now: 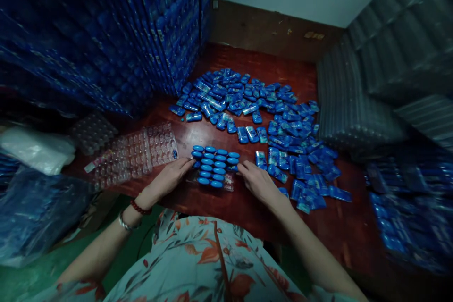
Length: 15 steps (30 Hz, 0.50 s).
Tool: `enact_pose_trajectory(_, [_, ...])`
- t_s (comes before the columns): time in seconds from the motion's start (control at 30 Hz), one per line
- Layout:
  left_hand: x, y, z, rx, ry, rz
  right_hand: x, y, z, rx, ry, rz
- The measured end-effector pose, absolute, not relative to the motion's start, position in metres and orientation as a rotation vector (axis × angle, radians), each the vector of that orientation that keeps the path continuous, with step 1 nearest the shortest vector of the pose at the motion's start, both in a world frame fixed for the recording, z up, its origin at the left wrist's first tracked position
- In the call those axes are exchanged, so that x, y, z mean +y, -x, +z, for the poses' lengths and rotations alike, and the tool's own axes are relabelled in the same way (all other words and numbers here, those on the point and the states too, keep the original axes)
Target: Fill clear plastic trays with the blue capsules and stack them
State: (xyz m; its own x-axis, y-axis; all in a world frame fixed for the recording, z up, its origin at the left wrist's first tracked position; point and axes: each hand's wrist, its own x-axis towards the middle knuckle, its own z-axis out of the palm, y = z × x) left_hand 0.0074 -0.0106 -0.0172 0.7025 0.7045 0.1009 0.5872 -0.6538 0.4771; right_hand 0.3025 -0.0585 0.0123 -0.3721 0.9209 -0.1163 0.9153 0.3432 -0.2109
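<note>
A clear plastic tray filled with rows of small blue cases lies on the red-brown table right in front of me. My left hand rests against the tray's left edge, fingertips touching it. At the tray's right edge my right hand touches it in the same way. Both hands bracket the tray with fingers extended. A wide heap of loose blue cases spreads across the table beyond and to the right of the tray.
An empty clear blister tray lies left of the filled one. Tall stacks of filled blue trays rise at the left. Stacks of clear empty trays stand at the right. A white bag sits at the far left.
</note>
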Motion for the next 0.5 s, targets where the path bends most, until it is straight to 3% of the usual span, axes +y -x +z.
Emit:
enact_pose_trajectory(0.27, [0.025,-0.017,0.013,0.882,-2.521,0.088,-0.038,-0.273,0.037,-2.982,1.647,0.294])
enact_pose_trajectory(0.5, [0.019,-0.023,0.023,0.862,-2.559,0.012,-0.038,-0.275,0.030,-3.012,1.585,0.218])
